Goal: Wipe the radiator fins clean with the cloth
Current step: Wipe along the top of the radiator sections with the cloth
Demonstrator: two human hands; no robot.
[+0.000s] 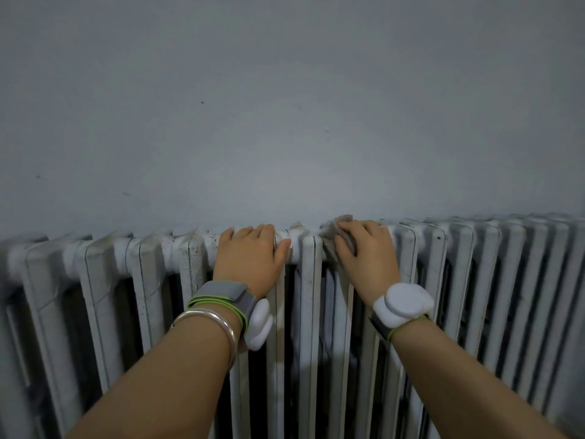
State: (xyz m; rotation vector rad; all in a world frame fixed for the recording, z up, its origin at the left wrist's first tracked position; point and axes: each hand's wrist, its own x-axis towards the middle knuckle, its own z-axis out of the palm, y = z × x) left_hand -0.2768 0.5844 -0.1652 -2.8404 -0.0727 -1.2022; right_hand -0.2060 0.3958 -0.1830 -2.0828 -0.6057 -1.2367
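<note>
A white, chipped cast-iron radiator [474, 280] runs across the lower half of the view, against a pale wall. My left hand [250, 258] rests on top of a fin left of centre, with the fingers laid over the top edge and the thumb along the front. It holds nothing. My right hand [367, 258] holds a small grey cloth [335, 231] and presses it onto the top of a fin just right of centre. The cloth bunches out past the fingertips and between thumb and forefinger. One fin top shows between the two hands.
The wall [285, 122] stands directly behind the radiator tops, with only a narrow gap. Dark slots separate the fins below my wrists. Both wrists carry white sensor pods on grey straps, and a silver bangle [209, 321] sits on the left forearm.
</note>
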